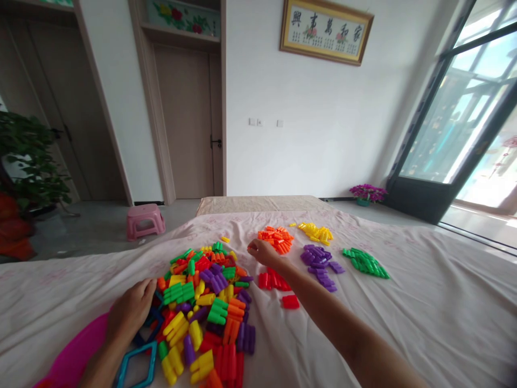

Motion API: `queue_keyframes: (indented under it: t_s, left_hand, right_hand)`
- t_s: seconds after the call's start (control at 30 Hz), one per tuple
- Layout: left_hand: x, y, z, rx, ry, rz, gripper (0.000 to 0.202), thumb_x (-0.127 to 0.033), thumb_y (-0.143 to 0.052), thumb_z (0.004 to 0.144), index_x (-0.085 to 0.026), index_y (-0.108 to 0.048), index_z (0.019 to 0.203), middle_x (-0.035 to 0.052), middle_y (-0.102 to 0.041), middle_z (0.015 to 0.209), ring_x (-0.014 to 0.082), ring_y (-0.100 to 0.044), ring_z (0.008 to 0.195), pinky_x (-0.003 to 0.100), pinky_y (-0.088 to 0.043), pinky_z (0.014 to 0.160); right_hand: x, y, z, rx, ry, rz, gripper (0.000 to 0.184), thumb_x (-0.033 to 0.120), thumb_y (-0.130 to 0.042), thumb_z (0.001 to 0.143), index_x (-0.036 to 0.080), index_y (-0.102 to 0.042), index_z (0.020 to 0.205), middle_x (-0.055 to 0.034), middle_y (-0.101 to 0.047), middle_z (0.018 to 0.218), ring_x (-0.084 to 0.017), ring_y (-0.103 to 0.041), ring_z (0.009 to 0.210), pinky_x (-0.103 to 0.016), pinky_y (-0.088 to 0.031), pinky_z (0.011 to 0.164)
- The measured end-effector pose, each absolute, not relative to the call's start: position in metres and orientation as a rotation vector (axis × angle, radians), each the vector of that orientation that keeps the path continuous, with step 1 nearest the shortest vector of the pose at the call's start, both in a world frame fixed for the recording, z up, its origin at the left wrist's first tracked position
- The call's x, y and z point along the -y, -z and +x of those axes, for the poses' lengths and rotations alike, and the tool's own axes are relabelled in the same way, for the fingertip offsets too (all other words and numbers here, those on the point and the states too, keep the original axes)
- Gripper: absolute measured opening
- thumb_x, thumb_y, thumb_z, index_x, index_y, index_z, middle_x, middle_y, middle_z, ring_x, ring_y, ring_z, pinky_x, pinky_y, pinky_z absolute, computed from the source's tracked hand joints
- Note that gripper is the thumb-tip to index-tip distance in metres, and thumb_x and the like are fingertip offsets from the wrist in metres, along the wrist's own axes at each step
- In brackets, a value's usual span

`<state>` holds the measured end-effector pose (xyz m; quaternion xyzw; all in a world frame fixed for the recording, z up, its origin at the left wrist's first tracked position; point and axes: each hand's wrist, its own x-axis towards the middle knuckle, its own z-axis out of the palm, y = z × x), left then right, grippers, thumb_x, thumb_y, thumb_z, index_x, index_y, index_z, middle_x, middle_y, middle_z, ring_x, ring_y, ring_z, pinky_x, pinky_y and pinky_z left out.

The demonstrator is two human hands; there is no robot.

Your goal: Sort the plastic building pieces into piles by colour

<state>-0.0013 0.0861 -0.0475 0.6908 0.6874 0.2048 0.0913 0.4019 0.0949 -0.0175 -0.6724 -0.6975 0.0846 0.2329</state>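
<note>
A big mixed heap of coloured plastic blocks (205,302) lies on a pale pink sheet (424,323). Beyond it are sorted piles: orange (278,239), yellow (317,232), purple (319,261), green (365,263) and red (273,281). My right hand (260,250) reaches out to the near edge of the orange pile, fingers curled downward in a pinch; what they hold is hidden. My left hand (131,312) rests at the left edge of the mixed heap, fingers bent onto the blocks.
A magenta plastic dish (75,358) and blue diamond-shaped frames (139,366) lie at the lower left. Beyond the bed are a pink stool (145,220), a potted plant (28,161), a door (188,121) and a glass sliding door (464,124).
</note>
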Motion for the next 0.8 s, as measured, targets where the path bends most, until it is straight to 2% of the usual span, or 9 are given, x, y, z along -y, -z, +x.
queue_keyframes:
  t_s: [0.13, 0.2, 0.33, 0.5, 0.57, 0.63, 0.73, 0.8]
  left_hand:
    - [-0.088, 0.050, -0.003, -2.052, -0.584, 2.034, 0.052, -0.051, -0.024, 0.093, -0.025, -0.068, 0.103, 0.0067, -0.073, 0.114, 0.0239, -0.067, 0.099, 0.028, -0.044, 0.077]
    - [-0.089, 0.050, -0.003, -2.046, -0.567, 2.038, 0.054, -0.051, -0.022, 0.093, -0.025, -0.067, 0.106, 0.0072, -0.072, 0.116, 0.0239, -0.067, 0.102, 0.028, -0.044, 0.080]
    - [-0.088, 0.049, -0.003, -2.041, -0.541, 2.047, 0.057, -0.052, -0.019, 0.093, -0.023, -0.066, 0.109, 0.0092, -0.071, 0.118, 0.0257, -0.066, 0.105, 0.029, -0.044, 0.082]
    - [-0.088, 0.049, -0.004, -2.050, -0.560, 2.050, 0.055, -0.052, -0.021, 0.093, -0.025, -0.067, 0.106, 0.0077, -0.073, 0.114, 0.0255, -0.067, 0.100, 0.029, -0.045, 0.078]
    - [-0.088, 0.050, -0.004, -2.045, -0.559, 2.047, 0.055, -0.052, -0.021, 0.093, -0.025, -0.067, 0.108, 0.0083, -0.072, 0.115, 0.0266, -0.066, 0.101, 0.030, -0.044, 0.078]
    - [-0.088, 0.050, -0.004, -2.044, -0.540, 2.028, 0.057, -0.053, -0.020, 0.093, -0.024, -0.066, 0.110, 0.0096, -0.071, 0.117, 0.0280, -0.066, 0.102, 0.032, -0.044, 0.079]
    - [-0.087, 0.047, -0.002, -2.044, -0.527, 2.008, 0.060, -0.053, -0.017, 0.093, -0.023, -0.065, 0.110, 0.0109, -0.070, 0.119, 0.0293, -0.065, 0.104, 0.033, -0.044, 0.080]
    - [-0.086, 0.046, -0.002, -2.052, -0.526, 2.006, 0.060, -0.054, -0.018, 0.093, -0.023, -0.066, 0.109, 0.0110, -0.071, 0.118, 0.0295, -0.065, 0.103, 0.033, -0.044, 0.080]
  right_hand:
    - [-0.098, 0.008, 0.432, 1.683, -0.140, -1.922, 0.022, 0.022, -0.052, 0.083, 0.016, -0.070, 0.095, -0.0048, -0.072, 0.090, -0.016, -0.065, 0.082, -0.021, -0.045, 0.070]
    - [-0.100, 0.003, 0.446, 1.543, -0.077, -1.963, 0.030, 0.019, -0.049, 0.085, 0.015, -0.067, 0.108, -0.0087, -0.071, 0.102, -0.018, -0.065, 0.092, -0.025, -0.047, 0.079]
    - [-0.101, 0.001, 0.461, 1.346, -0.004, -1.971, 0.052, 0.012, -0.045, 0.082, 0.014, -0.050, 0.134, -0.0134, -0.063, 0.124, -0.021, -0.060, 0.111, -0.030, -0.045, 0.094]
    - [-0.098, 0.023, 0.448, 1.302, -0.028, -1.810, 0.067, 0.009, -0.047, 0.077, 0.013, -0.038, 0.144, -0.0150, -0.053, 0.138, -0.020, -0.055, 0.122, -0.032, -0.044, 0.100]
    - [-0.098, 0.030, 0.443, 1.307, -0.010, -1.786, 0.066, 0.010, -0.049, 0.077, 0.013, -0.040, 0.142, -0.0157, -0.050, 0.140, -0.021, -0.051, 0.126, -0.034, -0.043, 0.102]
    - [-0.099, 0.031, 0.440, 1.332, -0.019, -1.785, 0.059, 0.008, -0.047, 0.078, 0.012, -0.048, 0.136, -0.0159, -0.054, 0.137, -0.022, -0.052, 0.125, -0.034, -0.042, 0.102]
    - [-0.097, 0.027, 0.437, 1.435, -0.095, -1.779, 0.043, 0.006, -0.045, 0.078, 0.014, -0.066, 0.114, -0.0115, -0.068, 0.116, -0.021, -0.062, 0.107, -0.033, -0.048, 0.094]
    - [-0.094, 0.024, 0.432, 1.516, -0.162, -1.748, 0.035, 0.007, -0.049, 0.077, 0.017, -0.071, 0.102, -0.0070, -0.073, 0.101, -0.019, -0.066, 0.095, -0.030, -0.051, 0.085]
